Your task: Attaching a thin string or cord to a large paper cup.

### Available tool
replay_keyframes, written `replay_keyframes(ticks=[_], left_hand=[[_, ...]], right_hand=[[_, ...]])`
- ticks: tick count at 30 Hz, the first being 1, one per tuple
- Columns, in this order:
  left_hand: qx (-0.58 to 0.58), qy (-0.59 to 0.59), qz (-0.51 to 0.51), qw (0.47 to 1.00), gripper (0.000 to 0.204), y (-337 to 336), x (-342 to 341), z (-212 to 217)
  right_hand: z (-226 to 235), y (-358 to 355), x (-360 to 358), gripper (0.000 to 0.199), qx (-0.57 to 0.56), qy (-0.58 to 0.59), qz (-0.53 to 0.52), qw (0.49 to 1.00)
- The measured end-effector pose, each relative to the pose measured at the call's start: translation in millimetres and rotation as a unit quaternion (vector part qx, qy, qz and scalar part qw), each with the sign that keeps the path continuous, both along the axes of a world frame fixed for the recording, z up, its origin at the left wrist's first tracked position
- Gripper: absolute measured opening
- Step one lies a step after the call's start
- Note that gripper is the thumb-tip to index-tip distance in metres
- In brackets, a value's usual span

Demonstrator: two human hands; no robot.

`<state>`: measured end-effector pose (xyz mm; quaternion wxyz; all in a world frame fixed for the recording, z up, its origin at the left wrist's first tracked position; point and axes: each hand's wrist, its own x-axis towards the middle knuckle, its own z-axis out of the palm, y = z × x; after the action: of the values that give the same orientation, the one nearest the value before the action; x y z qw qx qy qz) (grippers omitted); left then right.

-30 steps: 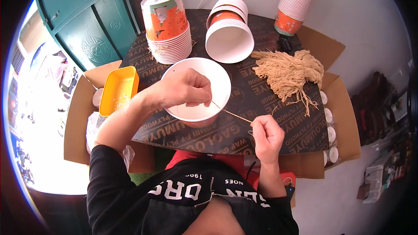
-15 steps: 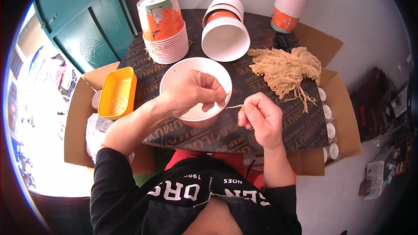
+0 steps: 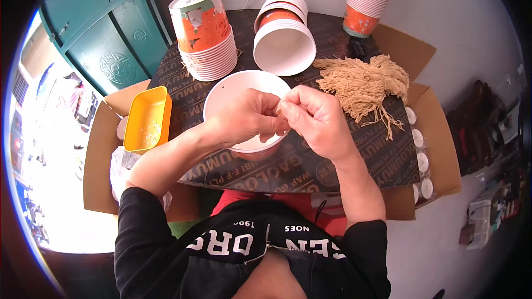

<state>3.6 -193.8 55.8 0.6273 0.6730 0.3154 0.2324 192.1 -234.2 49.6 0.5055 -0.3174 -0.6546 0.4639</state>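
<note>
A white-lined paper bucket [image 3: 221, 97] stands upright before me at the table's near side, with a small hole below its left rim. Over its right side, my left hand [image 3: 252, 116] is closed in a pinch. My right hand [image 3: 318, 122] comes in from the right, finger and thumb pinched together against the left fingertips. A thin tan cord runs between the two pinches, now almost wholly hidden by the fingers. To the right lies a loose bundle of tan cords [image 3: 360, 86].
Behind stand a stack of upturned orange-printed buckets [image 3: 208, 39], nested buckets on their side [image 3: 285, 47] and a tall stack [image 3: 368, 5]. A yellow bin [image 3: 147, 119] sits left, over a cardboard box [image 3: 102, 155]. Another box [image 3: 443, 149] holds white rolls at right.
My right hand has moved left and up to meet my left hand, and the stretch of cord between them has gone from sight. The left hand stays over the bucket rim.
</note>
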Motion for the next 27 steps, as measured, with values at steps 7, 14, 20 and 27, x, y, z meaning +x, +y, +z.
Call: replay_keyframes(ticks=[7,14,20,27], left_hand=[[-0.027,-0.021,-0.002,0.999,0.005,-0.8,-5.3,6.9],[-0.016,-0.025,-0.001,1.000,0.005,-0.2,-6.3,5.7],[-0.009,-0.014,0.009,1.000,0.007,1.0,-5.5,3.1],[-0.032,-0.041,0.013,0.999,0.010,4.9,-7.4,-5.2]], right_hand=[[-11.5,1.1,22.9,0.017,0.149,-0.165,-0.083,0.972],[-19.3,-6.4,5.9,0.016,0.264,-0.205,-0.155,0.930],[-26.3,-7.2,1.2,0.016,0.266,-0.194,-0.178,0.928],[-27.8,-18.4,-4.0,0.011,0.309,-0.181,-0.152,0.921]])
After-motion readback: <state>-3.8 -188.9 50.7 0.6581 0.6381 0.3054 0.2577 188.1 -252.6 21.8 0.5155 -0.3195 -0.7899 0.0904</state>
